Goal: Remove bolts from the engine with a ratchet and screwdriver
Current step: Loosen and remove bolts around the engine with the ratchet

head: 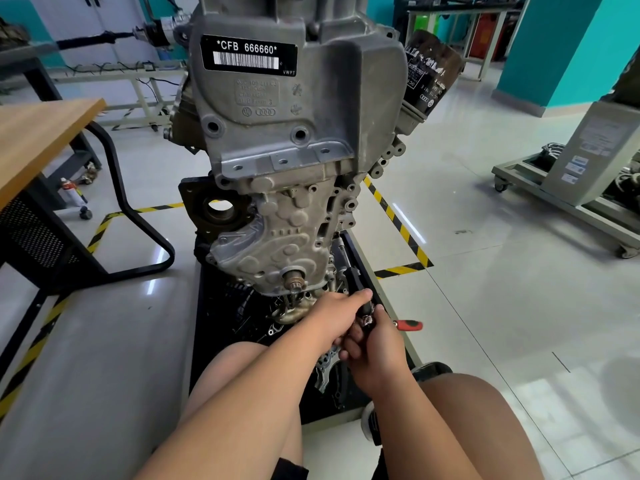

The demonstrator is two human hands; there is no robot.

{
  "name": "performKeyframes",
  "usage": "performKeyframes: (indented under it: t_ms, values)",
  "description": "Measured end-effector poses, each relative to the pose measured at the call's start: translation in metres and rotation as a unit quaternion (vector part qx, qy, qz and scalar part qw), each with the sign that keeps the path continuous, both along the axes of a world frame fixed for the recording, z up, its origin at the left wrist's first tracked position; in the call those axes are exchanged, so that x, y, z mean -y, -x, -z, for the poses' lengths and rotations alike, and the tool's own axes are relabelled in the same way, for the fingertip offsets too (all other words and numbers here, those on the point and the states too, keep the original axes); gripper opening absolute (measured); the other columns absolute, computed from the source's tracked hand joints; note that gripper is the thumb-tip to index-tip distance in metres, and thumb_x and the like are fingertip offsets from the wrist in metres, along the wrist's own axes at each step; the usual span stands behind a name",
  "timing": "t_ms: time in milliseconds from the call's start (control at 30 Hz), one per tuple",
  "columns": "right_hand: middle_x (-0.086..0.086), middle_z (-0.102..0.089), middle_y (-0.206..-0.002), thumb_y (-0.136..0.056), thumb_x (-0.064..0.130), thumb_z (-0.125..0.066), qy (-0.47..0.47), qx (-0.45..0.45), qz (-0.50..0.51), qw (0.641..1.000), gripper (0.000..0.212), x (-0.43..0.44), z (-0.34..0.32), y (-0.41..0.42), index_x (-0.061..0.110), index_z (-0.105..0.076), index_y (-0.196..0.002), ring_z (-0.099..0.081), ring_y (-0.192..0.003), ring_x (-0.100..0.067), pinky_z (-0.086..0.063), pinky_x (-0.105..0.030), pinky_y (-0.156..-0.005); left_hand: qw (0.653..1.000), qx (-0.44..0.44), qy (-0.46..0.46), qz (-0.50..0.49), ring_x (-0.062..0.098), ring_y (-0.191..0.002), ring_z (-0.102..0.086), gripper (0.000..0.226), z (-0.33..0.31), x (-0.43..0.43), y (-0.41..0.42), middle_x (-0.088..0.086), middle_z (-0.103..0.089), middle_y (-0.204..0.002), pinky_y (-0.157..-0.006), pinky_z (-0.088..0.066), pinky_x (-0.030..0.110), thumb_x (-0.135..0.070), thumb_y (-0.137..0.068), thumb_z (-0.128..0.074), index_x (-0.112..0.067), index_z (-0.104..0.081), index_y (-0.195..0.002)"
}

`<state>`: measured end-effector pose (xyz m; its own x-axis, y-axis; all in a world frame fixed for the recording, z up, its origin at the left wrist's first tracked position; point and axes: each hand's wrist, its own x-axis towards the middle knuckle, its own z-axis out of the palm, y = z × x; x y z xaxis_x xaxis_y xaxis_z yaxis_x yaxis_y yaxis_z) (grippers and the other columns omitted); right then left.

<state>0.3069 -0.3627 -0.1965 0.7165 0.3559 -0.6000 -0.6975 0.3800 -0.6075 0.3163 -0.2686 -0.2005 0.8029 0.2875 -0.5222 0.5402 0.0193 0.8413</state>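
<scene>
Worked low at right flank of engine (298,133). Gripped likely screwdriver (353,279) by black handle with left hand (341,310), long axis up and away into block. Curled right hand (379,344) round chrome end of ratchet (410,324), red handle out rightward. Couldn't see bolt.

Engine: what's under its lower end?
A black tray holding loose metal parts, including a toothed sprocket. The left hand and right hand, gripping a black-handled tool, cover part of the tray; what lies beneath them can't be seen.
</scene>
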Motion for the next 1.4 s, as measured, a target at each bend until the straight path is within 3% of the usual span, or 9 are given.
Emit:
performKeyframes:
  t_ms: [167, 467, 633, 767, 900, 1100, 1167, 1300, 1400]
  values:
    - [0.002, -0.032, -0.042, -0.1, 0.05, -0.036, -0.086, -0.078, 0.012, 0.993, 0.053, 0.001, -0.002, -0.002, 0.008, -0.054, -0.072, -0.027, -0.029, -0.012, -0.028, -0.02, -0.032, 1.0, 0.005, 0.014, -0.005, 0.017, -0.028, -0.045, 0.042, -0.003, 0.001, 0.002, 0.006, -0.053, -0.048, -0.036, -0.031, 0.013, -0.051, -0.092, -0.057, -0.009, -0.06, -0.093]
    - [0.001, -0.033, -0.044, -0.101, 0.048, -0.033, -0.08, -0.047, 0.031, 0.995, 0.052, 0.0, -0.002, 0.001, 0.01, -0.055, -0.073, -0.028, -0.031, -0.012, -0.028, -0.022, -0.036, 1.0, 0.008, 0.021, -0.006, 0.019, -0.03, -0.047, 0.048, 0.0, 0.002, 0.001, 0.004, -0.053, -0.046, -0.035, -0.034, 0.018, -0.056, -0.089, -0.058, -0.008, -0.059, -0.094]
    - [0.003, -0.049, -0.051, -0.103, 0.033, -0.038, 0.111, 0.095, 0.031, 0.989, 0.034, 0.0, -0.002, 0.003, 0.008, -0.057, -0.091, -0.047, -0.034, -0.011, -0.037, -0.024, -0.038, 0.999, 0.034, -0.011, -0.028, 0.01, -0.031, -0.046, 0.041, 0.006, -0.001, -0.004, -0.007, -0.052, -0.041, -0.039, -0.033, 0.014, -0.055, -0.082, -0.066, -0.014, -0.062, -0.08]
    - [0.028, -0.052, -0.085, -0.101, 0.038, -0.038, 0.339, 0.313, -0.029, 0.887, 0.039, 0.002, 0.002, 0.008, 0.026, -0.041, -0.138, -0.054, -0.069, 0.009, -0.04, -0.016, -0.06, 0.998, 0.043, -0.016, -0.045, 0.014, -0.064, -0.061, 0.039, 0.007, -0.003, -0.005, -0.004, -0.064, -0.065, -0.063, -0.045, 0.026, -0.055, -0.077, -0.072, -0.017, -0.067, -0.075]
    - [0.027, -0.052, -0.077, -0.101, 0.044, -0.036, 0.409, 0.368, -0.073, 0.832, 0.039, 0.003, 0.005, 0.01, 0.036, -0.033, -0.138, -0.052, -0.066, 0.01, -0.036, -0.018, -0.053, 0.998, 0.036, 0.001, -0.045, 0.018, -0.078, -0.061, 0.04, 0.005, -0.004, -0.005, -0.001, -0.066, -0.078, -0.069, -0.046, 0.03, -0.057, -0.074, -0.072, -0.018, -0.067, -0.079]
    - [0.01, -0.057, -0.11, -0.103, 0.039, -0.036, 0.332, 0.317, -0.05, 0.887, 0.039, 0.002, 0.008, 0.007, 0.023, -0.038, -0.139, -0.054, -0.088, 0.0, -0.04, -0.029, -0.08, 0.999, 0.032, 0.002, -0.04, 0.021, -0.08, -0.063, 0.049, 0.005, -0.004, -0.005, 0.004, -0.069, -0.086, -0.076, -0.047, 0.033, -0.057, -0.077, -0.068, -0.011, -0.071, -0.093]
    - [0.003, -0.064, -0.107, -0.103, 0.038, -0.036, 0.286, 0.247, -0.03, 0.925, 0.036, 0.0, 0.008, 0.003, 0.017, -0.053, -0.126, -0.062, -0.095, -0.012, -0.046, -0.032, -0.079, 0.999, 0.023, 0.0, -0.036, 0.015, -0.065, -0.063, 0.046, 0.005, -0.004, -0.005, -0.002, -0.068, -0.071, -0.065, -0.05, 0.027, -0.057, -0.078, -0.067, -0.013, -0.069, -0.09]
    - [-0.002, -0.05, -0.048, -0.103, 0.038, -0.036, 0.106, 0.049, 0.003, 0.993, 0.047, 0.0, 0.001, -0.001, 0.008, -0.054, -0.072, -0.048, -0.036, -0.017, -0.038, -0.027, -0.044, 0.999, 0.011, 0.02, -0.023, 0.012, -0.032, -0.038, 0.036, 0.006, -0.003, -0.004, -0.005, -0.046, -0.039, -0.039, -0.027, 0.016, -0.052, -0.085, -0.063, -0.016, -0.058, -0.079]
    - [0.0, -0.039, -0.044, -0.102, 0.043, -0.035, -0.022, -0.062, 0.007, 0.998, 0.049, 0.002, -0.003, -0.002, 0.009, -0.05, -0.069, -0.035, -0.031, -0.014, -0.031, -0.021, -0.038, 1.0, -0.002, 0.023, -0.014, 0.013, -0.03, -0.042, 0.037, 0.005, -0.003, -0.003, -0.001, -0.051, -0.042, -0.037, -0.026, 0.014, -0.052, -0.088, -0.06, -0.015, -0.06, -0.085]
